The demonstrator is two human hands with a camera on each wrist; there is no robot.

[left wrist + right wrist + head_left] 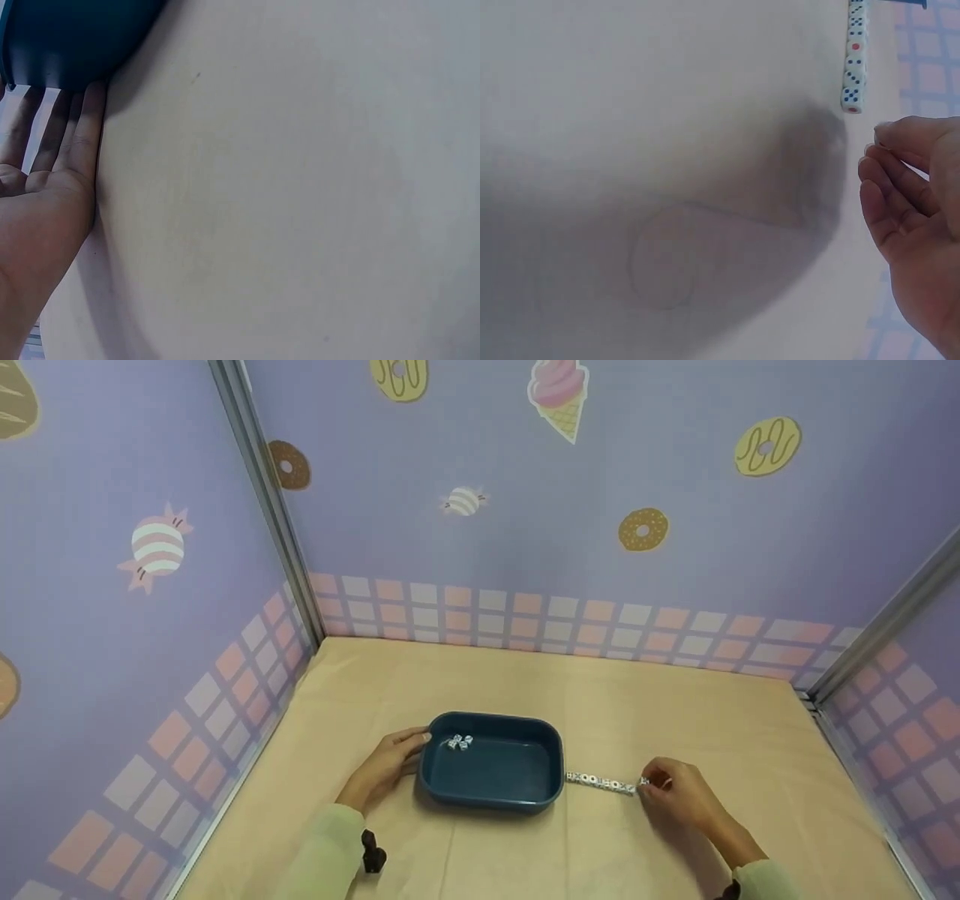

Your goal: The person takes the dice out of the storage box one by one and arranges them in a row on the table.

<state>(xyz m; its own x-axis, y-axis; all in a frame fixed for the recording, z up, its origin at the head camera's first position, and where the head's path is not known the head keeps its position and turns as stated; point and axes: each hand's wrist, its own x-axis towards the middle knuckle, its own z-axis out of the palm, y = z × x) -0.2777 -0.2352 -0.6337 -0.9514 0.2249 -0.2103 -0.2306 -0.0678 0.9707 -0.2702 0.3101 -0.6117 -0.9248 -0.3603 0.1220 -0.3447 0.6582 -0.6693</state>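
Several white dice [460, 742] lie at the left end inside a dark blue tray [495, 802]. My left hand [386, 765] rests against the tray's left side with fairly straight fingers, their tips touching its wall; the left wrist view shows this hand [49, 202] beside the tray [75, 45]. To the right of the tray runs a row of dice [600, 783], also in the right wrist view [855, 60]. At the row's right end, my right hand [686, 795] pinches a die [645, 781] between thumb and finger. In the right wrist view, the hand [922, 217] hides most of that die.
A beige cloth [510, 675] covers the table. Purple patterned walls [525, 547] stand at the back and sides, with metal posts [270, 502] at the corners. A dark object [373, 852] is beside my left sleeve.
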